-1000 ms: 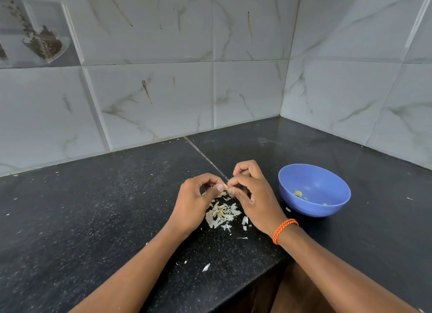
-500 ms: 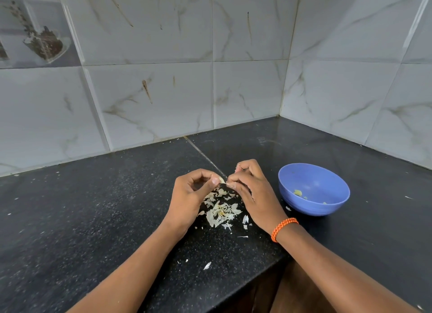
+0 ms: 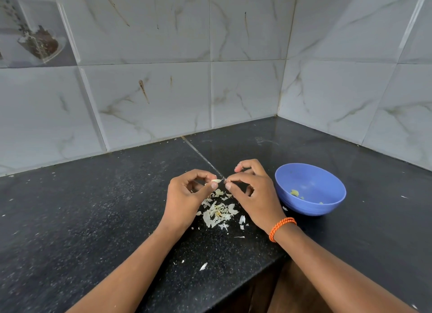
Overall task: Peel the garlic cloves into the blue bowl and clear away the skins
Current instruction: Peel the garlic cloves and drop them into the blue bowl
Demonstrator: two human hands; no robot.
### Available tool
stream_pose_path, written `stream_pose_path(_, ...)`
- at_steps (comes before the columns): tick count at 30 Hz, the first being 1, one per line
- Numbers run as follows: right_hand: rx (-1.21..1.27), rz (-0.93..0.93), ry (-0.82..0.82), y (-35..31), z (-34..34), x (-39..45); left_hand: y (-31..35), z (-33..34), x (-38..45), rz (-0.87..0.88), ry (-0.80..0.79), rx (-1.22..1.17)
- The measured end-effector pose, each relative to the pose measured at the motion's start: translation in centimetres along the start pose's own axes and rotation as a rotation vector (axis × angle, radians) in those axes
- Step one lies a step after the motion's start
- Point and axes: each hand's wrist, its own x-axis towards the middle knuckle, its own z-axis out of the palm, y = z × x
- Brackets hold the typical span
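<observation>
Black speckled countertop (image 3: 70, 219) fills the lower half of the frame, marble-look wall tiles (image 3: 145, 102) above it, meeting in a corner upper right of centre. Blue bowl (image 3: 310, 188) sits on the counter right of centre, just beside the right hand; a few pale peeled pieces (image 3: 295, 192) lie inside it. Left hand (image 3: 184, 200) and right hand (image 3: 254, 195) are both centre frame, held just above the counter, fingers curled, tips nearly meeting. Orange braided band (image 3: 281, 228) on the right wrist. Pile of garlic skins (image 3: 218, 213) lies on the counter directly under and between the hands, with stray flakes (image 3: 203, 266) scattered toward the bottom edge. Garlic clove (image 3: 216, 180) is pinched between left thumb and fingertips, at the gap between the hands, above the pile and well left of the bowl. Right thumb and forefinger pinch a thin strip of skin (image 3: 224, 179) at the clove's right end.
</observation>
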Motion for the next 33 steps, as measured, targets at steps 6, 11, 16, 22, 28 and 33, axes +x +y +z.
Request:
stream_pose_path(6,-0.048,-0.005,-0.011,0.24,0.31,-0.11,0.2,0.26,-0.06,-0.011,-0.03,0.029)
stream_pose_path(11,-0.071,0.007,-0.006,0.15,0.28,-0.13,0.04,0.3,0.01,-0.008,-0.025,0.071)
stream_pose_path(16,-0.076,0.008,0.028,-0.15,0.19,-0.25,-0.05,0.24,0.05,0.005,-0.028,0.12)
stream_pose_path(22,-0.141,-0.014,-0.053,0.25,0.23,-0.38,-0.01,0.14,-0.02,0.029,-0.001,0.201)
stream_pose_path(28,-0.036,-0.023,-0.119,-0.15,0.01,-0.27,0.15,0.2,-0.03,0.033,-0.011,0.239)
stream_pose_path(33,-0.047,-0.013,-0.126,-0.03,0.29,-0.49,0.5,0.39,-0.11,0.034,-0.034,0.178)
